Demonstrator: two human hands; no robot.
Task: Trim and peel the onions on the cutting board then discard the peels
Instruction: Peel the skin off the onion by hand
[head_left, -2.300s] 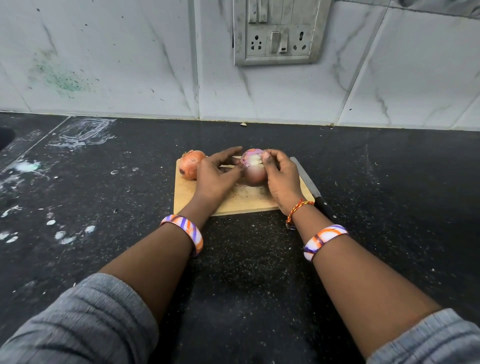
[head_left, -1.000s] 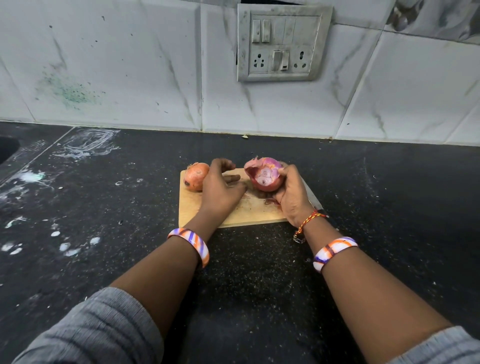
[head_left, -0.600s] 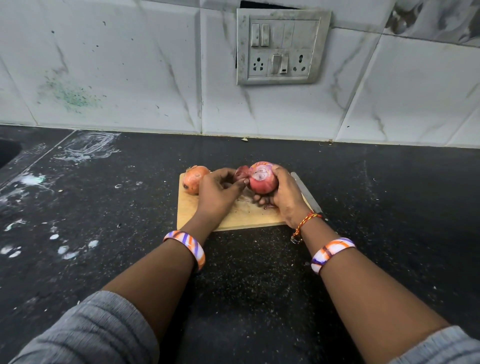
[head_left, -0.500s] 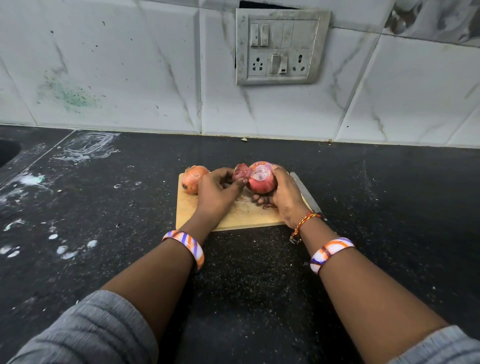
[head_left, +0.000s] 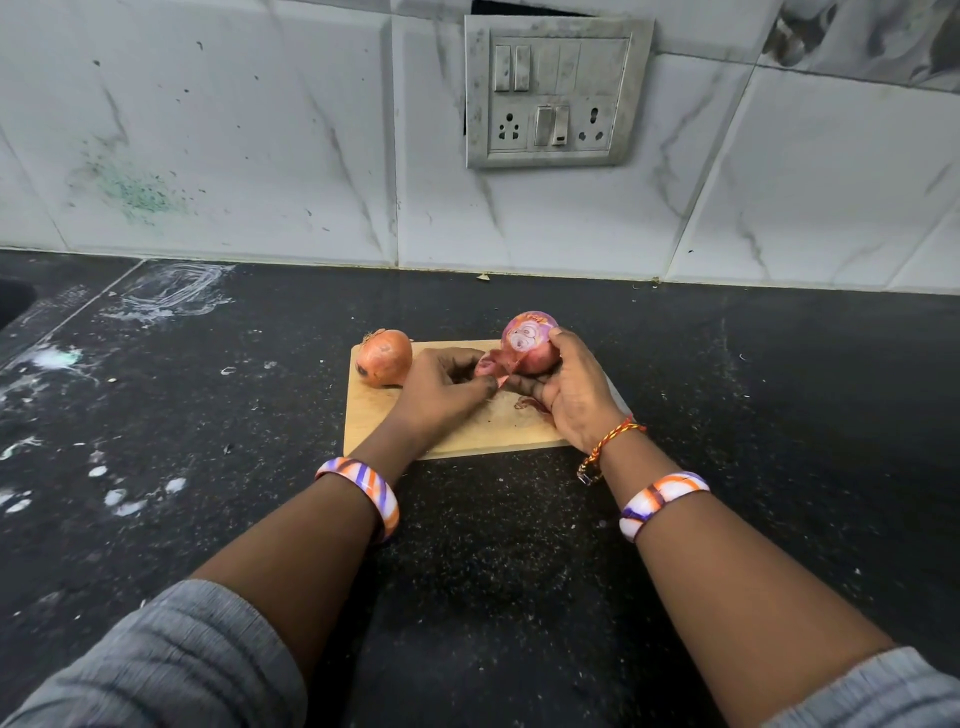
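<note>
A small wooden cutting board (head_left: 374, 415) lies on the black counter. An unpeeled orange-brown onion (head_left: 383, 357) rests on its far left corner. My right hand (head_left: 574, 389) holds a trimmed red onion (head_left: 527, 340) above the board, its cut face turned up. My left hand (head_left: 441, 395) pinches a strip of pink peel (head_left: 491, 369) that still hangs from that onion's left side. A small scrap of peel (head_left: 527, 404) lies on the board under my right hand. The knife is hidden behind my right hand.
The black counter (head_left: 519, 545) carries white smears and specks on its left part. A tiled wall with a switch and socket plate (head_left: 556, 93) stands behind. A sink edge (head_left: 13, 304) shows at far left.
The onion has been turned in my right hand and lifted a little. My left hand has pulled a strip of peel down and away from its left side.
</note>
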